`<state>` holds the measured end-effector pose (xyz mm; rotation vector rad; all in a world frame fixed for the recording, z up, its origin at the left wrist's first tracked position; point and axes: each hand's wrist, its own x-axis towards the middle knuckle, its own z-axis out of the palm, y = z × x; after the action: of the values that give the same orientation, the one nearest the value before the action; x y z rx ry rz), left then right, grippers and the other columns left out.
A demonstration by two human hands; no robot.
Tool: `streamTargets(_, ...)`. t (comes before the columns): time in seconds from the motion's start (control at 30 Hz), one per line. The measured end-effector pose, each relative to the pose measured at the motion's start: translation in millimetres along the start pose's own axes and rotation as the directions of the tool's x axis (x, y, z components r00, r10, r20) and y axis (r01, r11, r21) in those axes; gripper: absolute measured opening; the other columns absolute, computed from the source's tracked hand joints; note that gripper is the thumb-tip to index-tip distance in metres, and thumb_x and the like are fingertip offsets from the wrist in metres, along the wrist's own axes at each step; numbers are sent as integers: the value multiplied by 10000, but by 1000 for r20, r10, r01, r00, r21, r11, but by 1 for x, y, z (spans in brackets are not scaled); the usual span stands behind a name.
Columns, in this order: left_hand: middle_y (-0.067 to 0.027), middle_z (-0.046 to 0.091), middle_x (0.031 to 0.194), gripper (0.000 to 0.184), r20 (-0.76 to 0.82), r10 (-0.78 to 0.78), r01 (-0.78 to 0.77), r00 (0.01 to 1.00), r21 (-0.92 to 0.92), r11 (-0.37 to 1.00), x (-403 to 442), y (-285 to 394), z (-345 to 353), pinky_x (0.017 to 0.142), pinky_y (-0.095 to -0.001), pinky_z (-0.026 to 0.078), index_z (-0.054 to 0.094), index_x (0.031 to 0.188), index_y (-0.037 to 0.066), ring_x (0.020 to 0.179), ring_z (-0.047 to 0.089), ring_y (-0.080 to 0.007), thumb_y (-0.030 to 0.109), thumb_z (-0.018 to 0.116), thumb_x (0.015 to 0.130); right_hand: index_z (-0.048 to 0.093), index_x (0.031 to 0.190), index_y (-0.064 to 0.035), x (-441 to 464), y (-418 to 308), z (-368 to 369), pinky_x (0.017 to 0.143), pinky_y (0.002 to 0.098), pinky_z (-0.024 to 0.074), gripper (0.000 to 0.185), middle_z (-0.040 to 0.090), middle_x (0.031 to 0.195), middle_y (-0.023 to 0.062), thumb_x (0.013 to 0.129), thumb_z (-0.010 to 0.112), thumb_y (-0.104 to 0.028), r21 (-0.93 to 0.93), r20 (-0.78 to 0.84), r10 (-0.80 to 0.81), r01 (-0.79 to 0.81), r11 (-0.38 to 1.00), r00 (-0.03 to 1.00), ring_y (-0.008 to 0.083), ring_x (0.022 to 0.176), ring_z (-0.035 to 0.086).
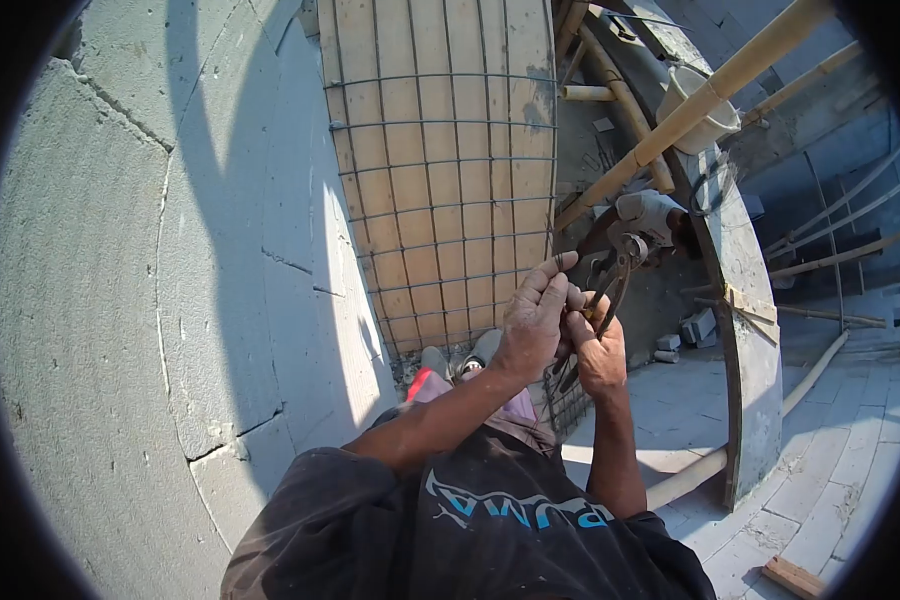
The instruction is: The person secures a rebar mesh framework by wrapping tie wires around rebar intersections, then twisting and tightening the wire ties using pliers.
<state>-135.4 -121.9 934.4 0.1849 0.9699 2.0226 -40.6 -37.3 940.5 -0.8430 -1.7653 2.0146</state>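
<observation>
My right hand (602,358) is closed around a pair of dark metal pincers (620,285), whose rounded head points up and away from me. Close beside it, my left hand (532,325) has its thumb and fingers drawn together near the right fingertips. Whatever it pinches is too small and hidden to make out. Thin dark strands show just below and between the hands. Beyond them lies a grid of steel reinforcing bars (460,200) over wooden formwork boards (410,190).
A light block wall (100,270) rises on my left. To the right are bamboo poles (690,110), a white bucket (698,108) and a concrete-covered beam edge (750,350). Another person (650,215) is lower down, beyond the pincers. My feet (480,350) stand at the grid's near end.
</observation>
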Motion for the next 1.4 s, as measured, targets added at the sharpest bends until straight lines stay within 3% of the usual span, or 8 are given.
streamTargets(0.23, -10, 648, 912, 341, -73, 89, -67, 993, 263, 962, 2, -29, -29, 794, -246, 511, 553, 1303, 34, 823, 594, -67, 265, 450, 1074, 586, 1033, -54, -5, 6, -29, 592, 246, 410, 83, 505, 744, -29, 953, 588, -77, -461, 32, 73, -50, 886, 997, 59, 661, 458)
streamTargets(0.5, -83, 656, 770, 271, -43, -163, 157, 986, 594, 789, 0, -52, -67, 690, -299, 516, 582, 1161, -38, 692, 606, -137, 152, 443, 1026, 578, 960, -41, -35, 61, -34, 613, 301, 439, 107, 505, 727, 6, 922, 632, -126, -502, 21, 265, -219, 837, 964, 103, 660, 465)
streamTargets(0.7, -18, 642, 799, 261, -138, -329, 356, 934, 288, 889, -9, -120, -119, 640, -233, 481, 587, 1127, -4, 692, 562, -70, 219, 469, 1057, 591, 978, -16, -40, 84, -27, 648, 334, 463, 140, 570, 734, 86, 908, 641, -126, -650, 12, 306, -225, 726, 952, 171, 659, 520)
streamTargets(0.87, -34, 669, 809, 258, -269, -319, 383, 909, 234, 894, -3, -144, -131, 655, -264, 526, 593, 1107, -10, 679, 623, -117, 228, 518, 1041, 585, 950, -16, -28, 113, -33, 637, 333, 465, 130, 581, 731, 81, 915, 641, -129, -619, 21, 319, -238, 749, 948, 170, 662, 545)
streamTargets(1.07, -113, 731, 871, 282, -327, -171, 354, 929, 653, 670, 15, -129, -122, 743, -348, 536, 619, 1047, 12, 804, 692, -204, 247, 465, 1035, 595, 925, -60, -4, 160, -55, 528, 250, 400, 77, 538, 703, -22, 914, 639, -123, -346, 31, 456, -418, 840, 890, 68, 583, 471)
streamTargets(1.13, -116, 711, 884, 284, -254, -118, 265, 960, 695, 669, 19, -130, -121, 762, -331, 551, 606, 1053, -14, 822, 693, -195, 219, 445, 1045, 612, 938, -33, 7, 156, -57, 603, 274, 430, 105, 542, 711, -8, 900, 652, -122, -324, 14, 522, -491, 809, 853, 90, 641, 478)
streamTargets(1.3, -121, 707, 907, 264, -92, 13, 69, 996, 825, 561, 27, -121, -104, 774, -321, 560, 598, 1036, -18, 828, 693, -191, 189, 435, 1053, 585, 911, -80, 31, 166, -75, 469, 226, 363, 79, 525, 692, -41, 927, 627, -145, -381, 79, 469, -408, 830, 880, 45, 535, 450)
streamTargets(1.4, -110, 708, 903, 257, -213, -106, 222, 971, 652, 725, 41, -116, -100, 772, -313, 557, 599, 1033, -16, 827, 689, -176, 193, 451, 1051, 598, 939, -46, 40, 159, -81, 535, 285, 416, 121, 565, 702, 11, 931, 625, -163, -471, 110, 402, -309, 826, 909, 113, 592, 522)
